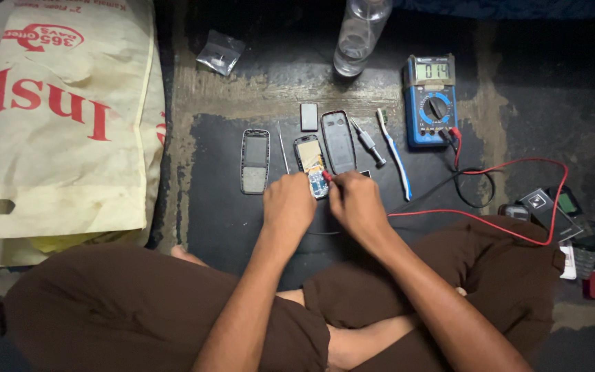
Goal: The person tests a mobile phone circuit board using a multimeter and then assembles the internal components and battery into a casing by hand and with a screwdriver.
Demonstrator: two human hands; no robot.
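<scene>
Near the hands: left hand (288, 205) and right hand (354, 203) sit close together over the board (311, 164); hardly any gap between them.
Left of board: frame (255, 161) and thin tool (282, 148) lie there; bare mat (215, 220) below them.
Right of board: back cover (338, 141), screwdriver (368, 142) and toothbrush (394, 153) lie side by side.
Far right: multimeter (430, 100), red lead (511, 165) and black lead (473, 186) cross the floor.
Behind: bottle (358, 34) and small bag (220, 52) stand well back.
Left edge: large sack (63, 117) walls that side.
</scene>
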